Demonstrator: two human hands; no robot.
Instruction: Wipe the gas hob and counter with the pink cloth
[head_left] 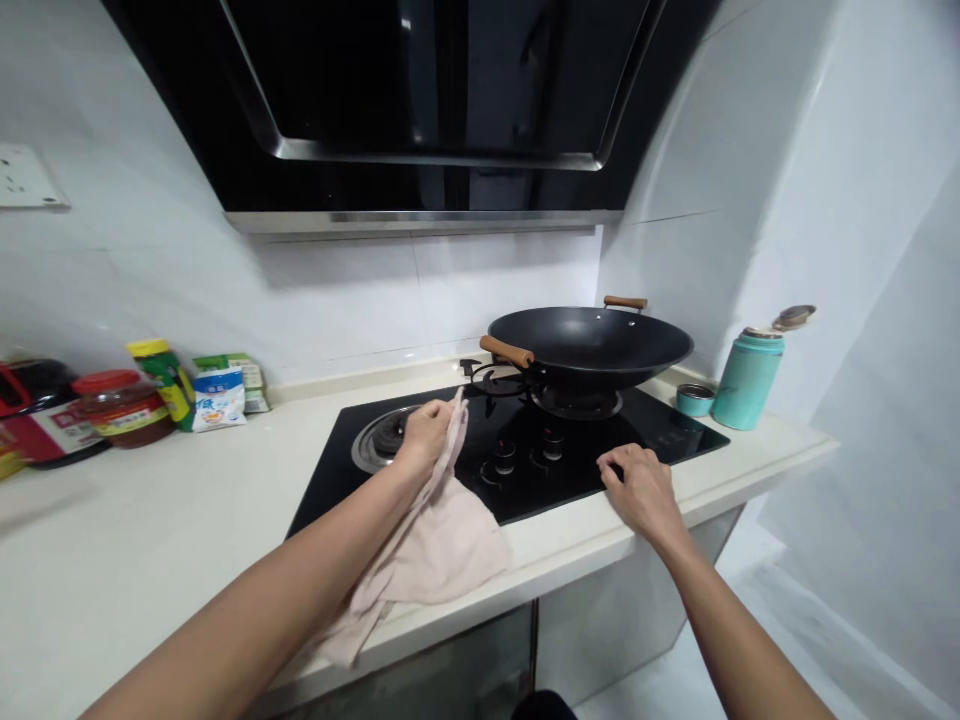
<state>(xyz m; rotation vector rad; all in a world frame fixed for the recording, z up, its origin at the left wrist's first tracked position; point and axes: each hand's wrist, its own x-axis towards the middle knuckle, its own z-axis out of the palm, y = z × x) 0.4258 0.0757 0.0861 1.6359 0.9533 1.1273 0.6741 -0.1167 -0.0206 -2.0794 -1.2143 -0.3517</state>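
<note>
A pale pink cloth (450,545) hangs from my left hand (426,432), which is closed on its upper edge. That hand is over the left burner (375,440) of the black gas cooktop (457,480), partly hiding it. The cloth drapes across the cooktop's front edge and down over the counter's edge. My right hand (641,490) is at the cooktop's front right edge, fingers curled in with the tips against the thumb; nothing shows in them. Between the hands are two black knobs (504,457). A black wok (592,345) with wooden handles sits over the right burner.
A turquoise thermos (750,378) and a small turquoise cup (694,400) stand right of the cooktop. Packets (219,400), a yellow-capped container (166,380) and a red-lidded jar (124,408) line the counter (195,520) at left. A black range hood (442,100) overhangs the cooktop.
</note>
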